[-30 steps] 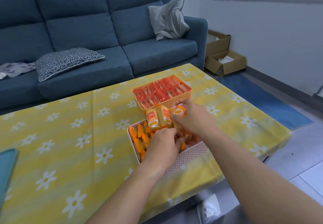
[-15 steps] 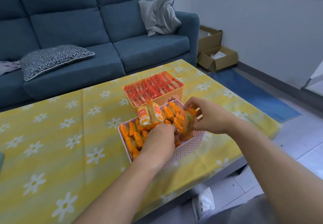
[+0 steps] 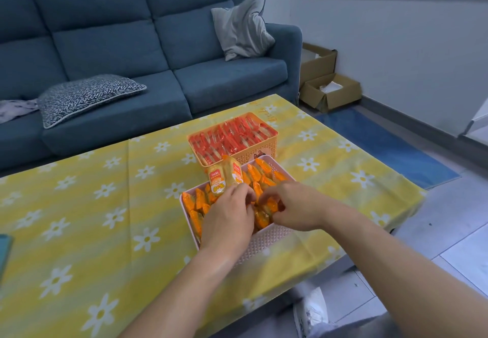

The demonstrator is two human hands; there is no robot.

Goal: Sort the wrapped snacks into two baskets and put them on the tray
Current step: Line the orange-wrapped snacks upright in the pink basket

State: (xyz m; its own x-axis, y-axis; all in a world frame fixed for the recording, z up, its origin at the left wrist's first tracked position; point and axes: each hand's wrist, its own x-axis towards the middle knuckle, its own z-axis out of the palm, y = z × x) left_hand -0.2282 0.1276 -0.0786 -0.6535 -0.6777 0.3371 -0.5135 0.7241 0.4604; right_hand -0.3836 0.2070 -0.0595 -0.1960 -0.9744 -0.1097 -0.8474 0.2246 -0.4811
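Teal sliver [image 3: 4, 253] at the far left edge, lying on the yellow daisy tablecloth [image 3: 105, 232], with too little of it showing to say what it is. Across the cloth to the left hand [image 3: 228, 222]: fingers curled, gripping the lower ends of two pale yellow packs [image 3: 224, 176] that stand upright above the pink basket [image 3: 266, 241]. That basket sits near the table's front edge, packed with orange wrapped snacks [image 3: 257, 172]. Right behind it is the orange basket [image 3: 253, 154], full of red wrapped snacks [image 3: 232, 137] in rows. And the right hand [image 3: 297, 209] reaches down into the pink basket, close beside the left, fingertips pinching one orange pack [image 3: 270, 205]. Beyond the table, a blue sofa [image 3: 132, 47]; off to the right, cardboard boxes [image 3: 330, 92] and a blue rug [image 3: 383, 147] on the floor.
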